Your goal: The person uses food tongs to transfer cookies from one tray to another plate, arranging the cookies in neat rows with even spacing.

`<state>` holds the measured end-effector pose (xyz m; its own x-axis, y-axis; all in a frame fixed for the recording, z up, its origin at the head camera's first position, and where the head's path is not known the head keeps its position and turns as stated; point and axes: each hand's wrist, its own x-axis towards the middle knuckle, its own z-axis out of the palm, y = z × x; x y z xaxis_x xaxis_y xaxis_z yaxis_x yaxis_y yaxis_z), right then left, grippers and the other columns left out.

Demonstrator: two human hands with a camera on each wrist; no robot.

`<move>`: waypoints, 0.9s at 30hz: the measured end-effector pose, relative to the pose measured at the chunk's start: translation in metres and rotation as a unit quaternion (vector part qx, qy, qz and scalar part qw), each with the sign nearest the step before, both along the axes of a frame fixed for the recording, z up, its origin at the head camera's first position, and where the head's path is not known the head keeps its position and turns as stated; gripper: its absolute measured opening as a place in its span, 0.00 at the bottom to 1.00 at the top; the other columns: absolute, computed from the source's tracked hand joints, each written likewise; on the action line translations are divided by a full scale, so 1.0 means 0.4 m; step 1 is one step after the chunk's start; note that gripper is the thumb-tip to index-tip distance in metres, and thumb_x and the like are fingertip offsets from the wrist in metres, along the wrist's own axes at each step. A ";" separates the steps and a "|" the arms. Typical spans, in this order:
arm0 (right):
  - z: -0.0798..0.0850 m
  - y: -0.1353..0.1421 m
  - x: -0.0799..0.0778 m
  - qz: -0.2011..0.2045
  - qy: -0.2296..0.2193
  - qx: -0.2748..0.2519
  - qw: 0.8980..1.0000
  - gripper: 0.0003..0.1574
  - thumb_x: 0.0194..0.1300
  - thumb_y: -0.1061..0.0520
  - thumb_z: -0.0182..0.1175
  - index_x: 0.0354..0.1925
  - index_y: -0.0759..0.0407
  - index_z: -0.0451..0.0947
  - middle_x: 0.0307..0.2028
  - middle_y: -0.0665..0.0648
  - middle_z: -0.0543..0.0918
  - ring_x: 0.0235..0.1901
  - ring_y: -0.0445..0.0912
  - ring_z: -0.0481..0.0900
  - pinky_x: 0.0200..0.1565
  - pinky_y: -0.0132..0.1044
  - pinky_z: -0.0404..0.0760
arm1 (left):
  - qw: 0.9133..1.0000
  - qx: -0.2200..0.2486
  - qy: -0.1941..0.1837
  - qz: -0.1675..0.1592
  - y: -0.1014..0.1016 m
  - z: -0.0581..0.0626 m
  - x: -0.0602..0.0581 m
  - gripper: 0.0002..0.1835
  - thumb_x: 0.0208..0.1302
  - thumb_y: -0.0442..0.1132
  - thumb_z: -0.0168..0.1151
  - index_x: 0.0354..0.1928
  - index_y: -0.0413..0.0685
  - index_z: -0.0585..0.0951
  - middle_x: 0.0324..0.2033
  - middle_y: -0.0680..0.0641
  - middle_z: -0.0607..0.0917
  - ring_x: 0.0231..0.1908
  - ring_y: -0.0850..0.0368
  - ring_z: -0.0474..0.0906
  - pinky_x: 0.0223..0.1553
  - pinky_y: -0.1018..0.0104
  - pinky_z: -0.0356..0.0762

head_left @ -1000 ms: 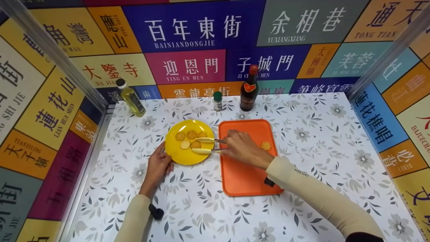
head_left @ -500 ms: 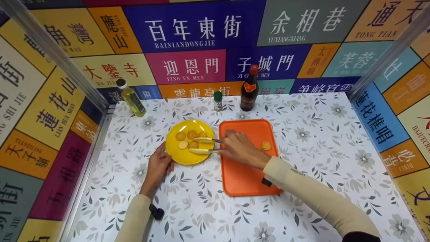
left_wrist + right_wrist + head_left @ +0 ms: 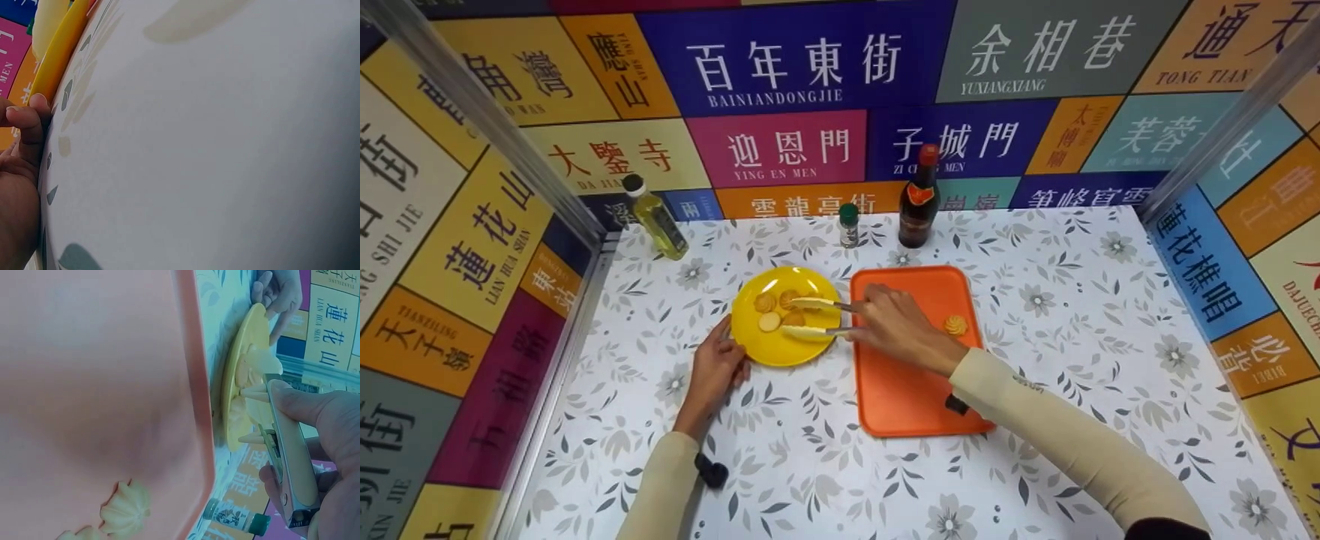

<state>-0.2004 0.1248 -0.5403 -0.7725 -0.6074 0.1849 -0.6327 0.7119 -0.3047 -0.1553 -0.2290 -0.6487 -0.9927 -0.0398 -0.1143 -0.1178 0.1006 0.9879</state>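
Cookies [image 3: 765,302] grouped on yellow plate [image 3: 760,347], parted ends of tongs [image 3: 812,331] over some, no lift evident. Appears partway done: several on plate, at least two on orange tray [image 3: 907,401]. Tongs clasped in right hand [image 3: 901,324]; plate rim pinched by left hand [image 3: 715,366].

"What can't you see in the head view?"
"The tongs [image 3: 814,303] cover parts of some cookies [image 3: 793,318] on the yellow plate [image 3: 772,352]. The right hand [image 3: 904,326] hides the back of the tongs and a bit of the orange tray [image 3: 919,416]."
"Can you read the little jar [image 3: 849,236]?"
"No, its words are too small."
"And the left wrist view?"
"The left edge chops off some of the left hand [image 3: 19,191]. Just a slice of the plate shows."
"And the right wrist view?"
"The bottom edge cuts 1 cookie [image 3: 81,534], and the right edge cuts the right hand."
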 end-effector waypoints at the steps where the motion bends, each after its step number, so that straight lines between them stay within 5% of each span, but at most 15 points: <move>1: 0.002 0.004 0.000 -0.003 -0.001 -0.004 1.000 0.31 0.72 0.40 0.76 0.63 0.58 0.90 0.35 0.55 0.78 0.32 0.49 0.73 0.30 0.41 0.73 | 1.000 -0.001 0.001 -0.001 0.000 -0.001 -0.001 0.39 0.78 0.31 0.58 0.88 0.49 0.61 0.27 0.33 0.84 0.15 0.53 0.73 0.17 0.68 0.74; 27: 0.015 0.122 0.026 -0.054 0.022 -0.034 0.998 0.30 0.65 0.43 0.81 0.53 0.64 0.92 0.34 0.59 0.78 0.33 0.51 0.76 0.31 0.46 0.79 | 1.000 0.007 -0.014 0.007 0.000 -0.005 -0.004 0.39 0.78 0.32 0.58 0.87 0.50 0.62 0.25 0.34 0.83 0.15 0.53 0.73 0.16 0.67 0.73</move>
